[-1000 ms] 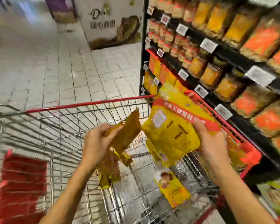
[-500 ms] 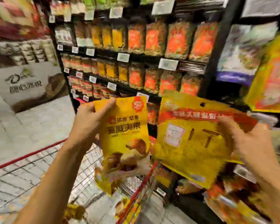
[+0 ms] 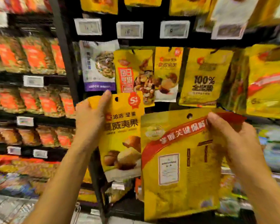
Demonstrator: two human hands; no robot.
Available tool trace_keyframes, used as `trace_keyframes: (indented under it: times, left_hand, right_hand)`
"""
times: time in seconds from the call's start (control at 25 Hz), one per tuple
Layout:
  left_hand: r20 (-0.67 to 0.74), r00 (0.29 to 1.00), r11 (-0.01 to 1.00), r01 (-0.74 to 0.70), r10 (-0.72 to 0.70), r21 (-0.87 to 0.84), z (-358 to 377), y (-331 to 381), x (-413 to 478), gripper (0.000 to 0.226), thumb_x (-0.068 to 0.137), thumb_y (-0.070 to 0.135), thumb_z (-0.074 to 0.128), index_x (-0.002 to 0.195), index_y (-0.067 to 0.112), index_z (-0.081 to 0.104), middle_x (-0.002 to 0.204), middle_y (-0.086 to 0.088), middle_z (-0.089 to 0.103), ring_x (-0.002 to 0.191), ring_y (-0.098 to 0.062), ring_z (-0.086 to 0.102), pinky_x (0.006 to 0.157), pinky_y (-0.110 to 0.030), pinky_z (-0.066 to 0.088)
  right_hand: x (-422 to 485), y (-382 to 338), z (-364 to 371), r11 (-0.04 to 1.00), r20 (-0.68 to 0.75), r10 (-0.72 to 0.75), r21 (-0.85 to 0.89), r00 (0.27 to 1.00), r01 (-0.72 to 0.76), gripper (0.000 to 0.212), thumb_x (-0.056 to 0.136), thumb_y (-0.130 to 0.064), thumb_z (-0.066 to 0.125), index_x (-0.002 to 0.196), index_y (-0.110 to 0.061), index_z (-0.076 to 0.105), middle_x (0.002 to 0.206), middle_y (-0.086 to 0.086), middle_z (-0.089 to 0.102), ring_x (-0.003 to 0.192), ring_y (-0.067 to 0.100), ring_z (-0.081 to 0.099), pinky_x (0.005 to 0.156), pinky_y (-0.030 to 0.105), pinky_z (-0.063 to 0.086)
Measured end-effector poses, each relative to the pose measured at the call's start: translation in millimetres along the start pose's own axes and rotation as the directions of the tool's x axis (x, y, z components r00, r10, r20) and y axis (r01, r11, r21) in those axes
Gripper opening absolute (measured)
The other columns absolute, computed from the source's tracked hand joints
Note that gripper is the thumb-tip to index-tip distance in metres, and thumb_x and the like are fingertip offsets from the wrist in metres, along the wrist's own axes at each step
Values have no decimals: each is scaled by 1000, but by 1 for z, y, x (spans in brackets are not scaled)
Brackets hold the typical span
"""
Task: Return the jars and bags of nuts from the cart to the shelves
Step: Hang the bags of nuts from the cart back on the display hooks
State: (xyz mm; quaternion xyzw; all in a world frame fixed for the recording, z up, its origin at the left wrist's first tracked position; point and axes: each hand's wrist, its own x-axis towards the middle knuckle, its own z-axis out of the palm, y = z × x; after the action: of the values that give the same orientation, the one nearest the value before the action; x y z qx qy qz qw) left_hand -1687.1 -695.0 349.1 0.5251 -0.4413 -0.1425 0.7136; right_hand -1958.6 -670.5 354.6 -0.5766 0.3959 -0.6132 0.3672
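Two yellow nut pouches are being held up before the hanging display, as the head camera is showing it. The left hand (image 3: 90, 117) is gripping the smaller bag (image 3: 121, 139) by its top left corner, beside the hang hole (image 3: 116, 99). The right hand (image 3: 229, 136) is pinching the larger bag (image 3: 181, 167) at its top right edge. Both are looking light, soft and crinkly, and are probably best taken near the punched top strip for threading onto a peg among the hanging bags (image 3: 166, 73).

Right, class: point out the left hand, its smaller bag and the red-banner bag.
left hand (image 3: 90, 116), head view, back of hand.
smaller bag (image 3: 120, 138), head view, printed front.
red-banner bag (image 3: 194, 185), head view, yellow panel below the banner.
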Motion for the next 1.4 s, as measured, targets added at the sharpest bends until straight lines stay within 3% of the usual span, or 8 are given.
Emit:
trace_keyframes:
  times: [0.16, 0.36, 0.52, 0.88, 1.04, 1.12, 1.24, 1.4]
  left_hand:
    - [157, 986, 978, 81, -50, -193, 68, 5, 33, 30, 84, 38, 65, 61, 19, 66, 59, 6, 70, 54, -8, 67, 48, -21, 52]
    - [260, 965, 969, 27, 39, -244, 128, -1, 81, 31, 88, 35, 62, 59, 26, 70, 62, 3, 70, 63, -16, 69, 63, -38, 56]
    - [308, 949, 958, 31, 61, -284, 169, -9, 127, 36, 90, 33, 59, 57, 19, 64, 55, 4, 67, 54, -10, 66, 53, -28, 53]
    - [339, 939, 962, 34, 62, -270, 237, -6, 176, 34, 88, 38, 61, 60, 23, 47, 46, 6, 58, 47, -7, 61, 47, -24, 51]
    - [361, 930, 976, 23, 60, -219, 249, -5, 181, 36, 78, 53, 60, 63, 23, 48, 69, -8, 62, 70, -26, 64, 75, -54, 54]
    - [346, 935, 970, 5, 81, -241, 256, -3, 183, 33, 85, 47, 59, 66, 22, 50, 79, -14, 62, 75, -31, 63, 77, -60, 50]
    - [344, 936, 958, 25, 78, -286, 260, -4, 187, 30, 87, 43, 60, 69, 21, 51, 81, -13, 65, 81, -36, 67, 75, -59, 53]
    - [321, 944, 965, 6, 81, -261, 260, -16, 189, 31, 84, 46, 63, 67, 22, 50, 66, -2, 62, 69, -25, 65, 74, -51, 54]
  right_hand:
    - [26, 5, -22, 998, -3, 7, 57, 1000, -7, 54, 49, -74, 71, 88, -37, 73, 84, -11, 75, 76, 7, 72, 57, 19, 55]
    - [68, 21, -19, 999, -77, 8, 37, 997, -5, 58, 43, -78, 69, 88, -41, 72, 82, -11, 75, 73, 8, 72, 51, 19, 53]
    - [107, 35, -10, 999, -157, 19, 32, 987, -15, 65, 35, -82, 68, 85, -41, 72, 73, -8, 74, 61, 8, 70, 41, 18, 48]
    - [176, 48, -14, 1000, -195, -17, -5, 981, 17, 55, 47, -79, 66, 80, -37, 73, 73, -5, 75, 67, 11, 72, 49, 19, 52]
    - [191, 51, -17, 1000, -141, -12, -22, 990, 9, 47, 55, -74, 64, 83, -37, 72, 76, -5, 75, 70, 12, 72, 51, 21, 54]
    - [197, 54, -19, 1000, -134, 7, -23, 991, -10, 37, 63, -69, 63, 81, -37, 72, 76, -4, 75, 70, 13, 72, 51, 21, 54]
    - [205, 56, -23, 999, -132, 18, -36, 991, -23, 24, 65, -60, 58, 73, -42, 71, 74, -5, 75, 68, 11, 72, 50, 15, 52]
    - [213, 63, -25, 999, -108, 26, -24, 994, -29, 26, 64, -58, 57, 75, -40, 72, 78, -3, 75, 72, 12, 72, 56, 22, 56]
